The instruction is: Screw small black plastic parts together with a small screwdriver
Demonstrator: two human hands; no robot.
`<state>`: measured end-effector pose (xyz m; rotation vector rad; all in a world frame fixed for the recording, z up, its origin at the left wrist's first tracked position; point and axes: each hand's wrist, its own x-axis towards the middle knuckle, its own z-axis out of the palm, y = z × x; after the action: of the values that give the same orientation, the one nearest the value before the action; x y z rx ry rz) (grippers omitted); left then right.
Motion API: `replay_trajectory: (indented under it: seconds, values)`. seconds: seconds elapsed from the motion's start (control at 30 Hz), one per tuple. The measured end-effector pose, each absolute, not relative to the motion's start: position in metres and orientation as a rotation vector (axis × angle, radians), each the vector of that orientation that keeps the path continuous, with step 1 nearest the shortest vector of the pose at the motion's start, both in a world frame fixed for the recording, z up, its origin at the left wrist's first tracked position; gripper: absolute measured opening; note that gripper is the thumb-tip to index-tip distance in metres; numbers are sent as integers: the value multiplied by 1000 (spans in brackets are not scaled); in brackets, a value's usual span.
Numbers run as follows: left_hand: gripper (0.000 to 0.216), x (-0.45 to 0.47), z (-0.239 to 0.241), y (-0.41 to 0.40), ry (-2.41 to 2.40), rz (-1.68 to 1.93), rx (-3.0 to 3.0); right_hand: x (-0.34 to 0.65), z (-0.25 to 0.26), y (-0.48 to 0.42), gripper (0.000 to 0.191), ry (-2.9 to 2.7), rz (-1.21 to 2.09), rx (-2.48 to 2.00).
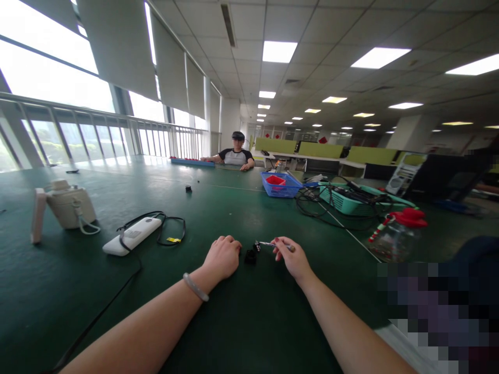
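My right hand (293, 259) pinches a slim silvery pen-like tool (268, 244), whose far end points left. That end meets a small black and silver piece (257, 246), too small to name. Just below it a small black block-shaped part (250, 256) sits on the green table (249, 322). Left of these parts, my left hand (223, 257) rests on the tabletop with its fingers curled in, a pale bangle (195, 287) on its wrist. What its fingers hold, if anything, is hidden.
Left are a white power bank (134, 236) with a black cord and a beige bottle (72, 208). Right stand a blue basket (281, 186), a green basket of cables (346, 202) and a red-lidded jar (399, 236). A person (236, 156) sits at the far end.
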<state>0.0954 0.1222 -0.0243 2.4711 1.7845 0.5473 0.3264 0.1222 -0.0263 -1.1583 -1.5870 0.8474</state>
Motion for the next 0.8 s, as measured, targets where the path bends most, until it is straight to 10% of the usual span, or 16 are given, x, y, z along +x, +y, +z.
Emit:
replay_trajectory:
  seconds: [0.5,0.8]
  values:
    - [73,118,-17,94,1490,541,2471,331,-25,126,46,-1312,851,-936]
    - [29,128,-13,78,1346,490,2523,332,-25,124,49,-1327,833,-964]
